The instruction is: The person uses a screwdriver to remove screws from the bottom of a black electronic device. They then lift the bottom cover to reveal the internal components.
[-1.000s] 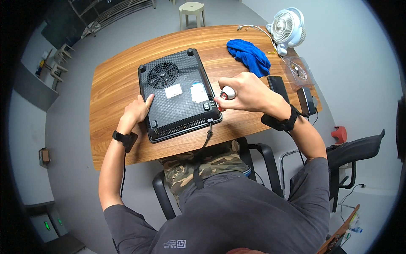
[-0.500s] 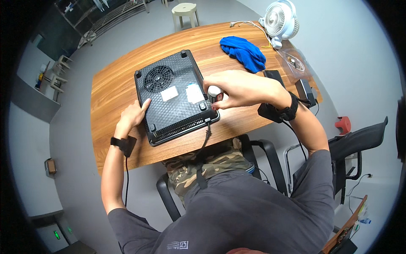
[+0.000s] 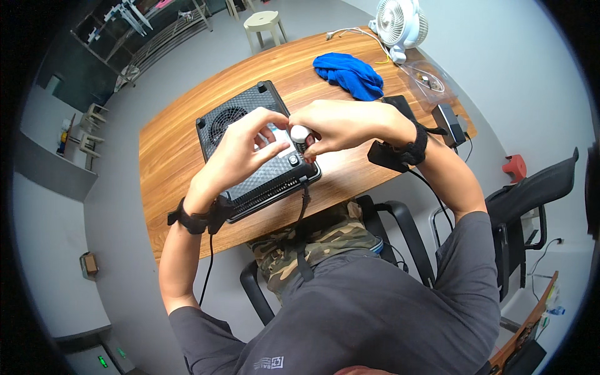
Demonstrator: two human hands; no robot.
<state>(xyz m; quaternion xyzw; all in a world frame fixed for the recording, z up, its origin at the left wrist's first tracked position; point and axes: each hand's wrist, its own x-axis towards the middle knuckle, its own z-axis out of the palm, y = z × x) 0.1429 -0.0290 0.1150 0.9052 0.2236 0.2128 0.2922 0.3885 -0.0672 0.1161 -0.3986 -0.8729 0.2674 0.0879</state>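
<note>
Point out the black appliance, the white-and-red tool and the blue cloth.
Black appliance (image 3: 266, 172): head view, on its textured panel.
White-and-red tool (image 3: 300, 134): head view, on its rounded white end.
Blue cloth (image 3: 350, 75): head view, on the middle of its folds.

Noted: brown wood-grain counter (image 3: 172, 140). Bearing, toward the front edge: black rectangular appliance of textured plastic (image 3: 264, 179), round-grilled and footed face up. Beyond and to the right, apart from the appliance: crumpled bright-blue cloth (image 3: 349, 75). At far right corner: standing white plastic fan (image 3: 392, 22); beside it, thin white cable (image 3: 350, 29). Down the right end: clear plastic container (image 3: 425, 85); flat black slab (image 3: 398, 105), partly hidden; dark block-shaped box with pale side (image 3: 448, 123).
</note>
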